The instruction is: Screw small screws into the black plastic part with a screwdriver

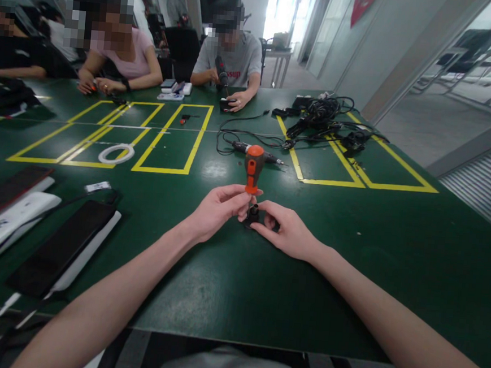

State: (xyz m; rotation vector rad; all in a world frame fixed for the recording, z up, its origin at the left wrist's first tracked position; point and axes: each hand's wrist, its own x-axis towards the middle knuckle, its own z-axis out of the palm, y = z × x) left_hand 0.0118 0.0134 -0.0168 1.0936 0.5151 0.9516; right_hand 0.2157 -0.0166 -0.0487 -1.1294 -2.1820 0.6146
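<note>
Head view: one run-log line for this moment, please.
left hand: pinching upright orange-handled screwdriver near handle base | right hand: holding small dark part below it | beyond: corded tool, black cables

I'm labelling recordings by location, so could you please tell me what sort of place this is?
Probably a shared workshop: a green table with yellow tape rectangles, a tangle of black cables, and an orange-and-grey screwdriver in the left hand.
</note>
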